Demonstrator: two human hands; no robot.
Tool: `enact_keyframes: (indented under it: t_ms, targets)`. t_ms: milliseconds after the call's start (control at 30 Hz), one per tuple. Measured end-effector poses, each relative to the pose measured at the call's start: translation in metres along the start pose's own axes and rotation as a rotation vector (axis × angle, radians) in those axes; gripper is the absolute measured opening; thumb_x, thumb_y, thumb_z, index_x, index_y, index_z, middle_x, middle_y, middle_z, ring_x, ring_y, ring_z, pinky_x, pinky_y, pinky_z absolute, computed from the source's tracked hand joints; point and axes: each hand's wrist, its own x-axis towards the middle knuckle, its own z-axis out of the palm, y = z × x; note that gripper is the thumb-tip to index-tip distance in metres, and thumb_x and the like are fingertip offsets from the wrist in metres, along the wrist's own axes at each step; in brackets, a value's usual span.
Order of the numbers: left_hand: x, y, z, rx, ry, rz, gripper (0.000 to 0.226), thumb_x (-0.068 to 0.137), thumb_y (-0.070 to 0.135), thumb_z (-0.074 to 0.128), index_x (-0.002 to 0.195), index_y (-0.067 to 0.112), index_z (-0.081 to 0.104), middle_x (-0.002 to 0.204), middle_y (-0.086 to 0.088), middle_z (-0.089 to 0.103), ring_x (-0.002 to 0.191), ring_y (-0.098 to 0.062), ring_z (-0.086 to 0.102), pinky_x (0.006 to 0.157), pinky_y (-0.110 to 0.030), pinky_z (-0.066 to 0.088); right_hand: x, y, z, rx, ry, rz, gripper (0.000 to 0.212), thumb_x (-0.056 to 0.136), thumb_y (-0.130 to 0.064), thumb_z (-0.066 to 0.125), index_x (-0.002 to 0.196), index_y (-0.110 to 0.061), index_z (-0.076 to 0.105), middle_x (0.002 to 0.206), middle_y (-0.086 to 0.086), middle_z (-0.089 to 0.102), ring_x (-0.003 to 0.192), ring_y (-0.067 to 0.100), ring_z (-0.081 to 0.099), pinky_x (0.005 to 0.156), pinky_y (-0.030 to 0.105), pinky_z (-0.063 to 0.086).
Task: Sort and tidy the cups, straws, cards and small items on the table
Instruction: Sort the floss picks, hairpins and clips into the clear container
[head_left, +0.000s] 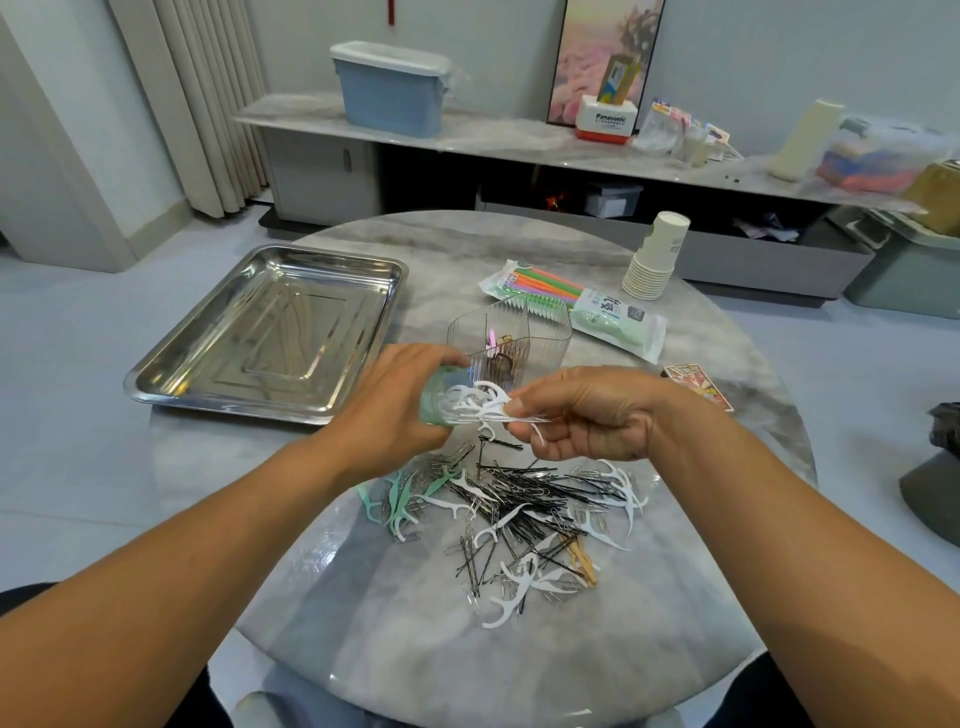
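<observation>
Head camera is showing the left hand (395, 410) gripping a small green-tinted container (441, 402) above the table's middle, while the right hand (587, 415) is pinching a bunch of white floss picks (480, 402) at its mouth. These picks are looking light, stiff and slippery; pinching them by the handles seems safest. One mixed heap (519, 514) of picks, bobby pins and paper clips, too many to count, is lying toward the near edge. One clear organiser (511, 338), one straw pack (566, 306), one cup stack (657, 254) and one steel tray (270, 332) are sitting farther back.
</observation>
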Motion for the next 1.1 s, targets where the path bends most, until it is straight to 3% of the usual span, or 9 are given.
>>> enact_keyframes:
  t_ms: [167, 267, 500, 633, 733, 800, 900, 1000, 1100]
  targets:
    - [-0.003, 0.007, 0.006, -0.088, -0.07, 0.056, 0.072, 0.074, 0.02, 0.083, 0.133, 0.04, 0.048, 0.127, 0.021, 0.049, 0.125, -0.005, 0.044, 0.103, -0.033, 0.043, 0.005, 0.0, 0.0, 0.0, 0.047, -0.004, 0.015, 0.087, 0.002, 0.07, 0.102, -0.003, 0.069, 0.079, 0.011, 0.074, 0.065, 0.012, 0.072, 0.06, 0.022, 0.058]
    - [-0.006, 0.012, 0.008, -0.142, -0.098, 0.03, 0.069, 0.074, 0.027, 0.084, 0.132, 0.04, 0.048, 0.124, 0.024, 0.049, 0.12, 0.0, 0.048, 0.1, -0.03, 0.045, 0.009, 0.0, 0.002, -0.089, 0.169, -0.094, 0.015, 0.084, 0.001, 0.076, 0.099, 0.001, 0.073, 0.08, 0.013, 0.075, 0.067, 0.014, 0.072, 0.061, 0.022, 0.058]
    - [-0.006, 0.019, 0.013, -0.393, -0.07, -0.109, 0.063, 0.074, 0.028, 0.089, 0.125, 0.041, 0.054, 0.124, 0.023, 0.054, 0.111, 0.019, 0.051, 0.08, -0.002, 0.045, 0.013, 0.002, 0.008, -0.324, 0.419, -0.394, 0.01, 0.08, -0.002, 0.083, 0.088, -0.001, 0.077, 0.076, 0.014, 0.077, 0.067, 0.017, 0.073, 0.061, 0.022, 0.06]
    - [-0.005, 0.019, 0.013, -0.386, -0.07, -0.111, 0.066, 0.074, 0.03, 0.089, 0.127, 0.045, 0.053, 0.12, 0.02, 0.054, 0.103, 0.015, 0.054, 0.076, -0.004, 0.046, 0.012, 0.003, 0.007, -0.442, 0.419, -0.453, 0.012, 0.077, -0.006, 0.086, 0.087, -0.007, 0.079, 0.072, 0.005, 0.076, 0.063, 0.009, 0.07, 0.06, 0.018, 0.055]
    - [-0.004, 0.02, 0.017, -0.363, -0.108, -0.081, 0.066, 0.073, 0.036, 0.088, 0.128, 0.047, 0.053, 0.123, 0.023, 0.054, 0.108, 0.007, 0.056, 0.085, -0.017, 0.049, 0.016, 0.007, 0.015, -0.691, 0.408, -0.531, 0.014, 0.077, -0.015, 0.088, 0.09, -0.017, 0.082, 0.079, -0.003, 0.078, 0.074, 0.006, 0.071, 0.073, 0.022, 0.057]
    - [-0.002, 0.021, 0.021, -0.38, -0.112, -0.073, 0.065, 0.072, 0.038, 0.088, 0.127, 0.049, 0.054, 0.122, 0.023, 0.056, 0.11, 0.004, 0.058, 0.086, -0.018, 0.049, 0.018, 0.009, 0.022, -0.768, 0.389, -0.574, 0.014, 0.08, -0.018, 0.086, 0.093, -0.02, 0.082, 0.081, -0.007, 0.077, 0.075, 0.002, 0.071, 0.073, 0.019, 0.055]
    - [0.0, 0.018, 0.023, -0.452, -0.071, -0.116, 0.069, 0.071, 0.039, 0.089, 0.13, 0.047, 0.054, 0.118, 0.016, 0.062, 0.106, 0.001, 0.063, 0.081, -0.016, 0.052, 0.018, 0.009, 0.026, -0.708, 0.385, -0.671, 0.007, 0.089, -0.022, 0.078, 0.096, -0.021, 0.081, 0.081, -0.007, 0.077, 0.076, 0.002, 0.071, 0.073, 0.02, 0.055]
    - [0.001, 0.013, 0.021, -0.459, -0.01, -0.179, 0.073, 0.067, 0.045, 0.091, 0.129, 0.05, 0.053, 0.118, 0.019, 0.063, 0.106, 0.009, 0.06, 0.081, -0.007, 0.048, 0.016, 0.006, 0.021, -0.569, 0.506, -0.779, 0.011, 0.095, -0.024, 0.071, 0.099, -0.018, 0.08, 0.082, -0.006, 0.076, 0.079, 0.01, 0.071, 0.077, 0.028, 0.058]
    - [0.003, 0.011, 0.02, -0.503, 0.027, -0.22, 0.071, 0.067, 0.037, 0.093, 0.126, 0.045, 0.054, 0.12, 0.017, 0.062, 0.109, 0.002, 0.06, 0.091, -0.019, 0.049, 0.017, 0.004, 0.015, -0.495, 0.627, -0.782, 0.011, 0.096, -0.03, 0.07, 0.093, -0.024, 0.079, 0.08, -0.01, 0.074, 0.079, 0.007, 0.07, 0.077, 0.032, 0.056]
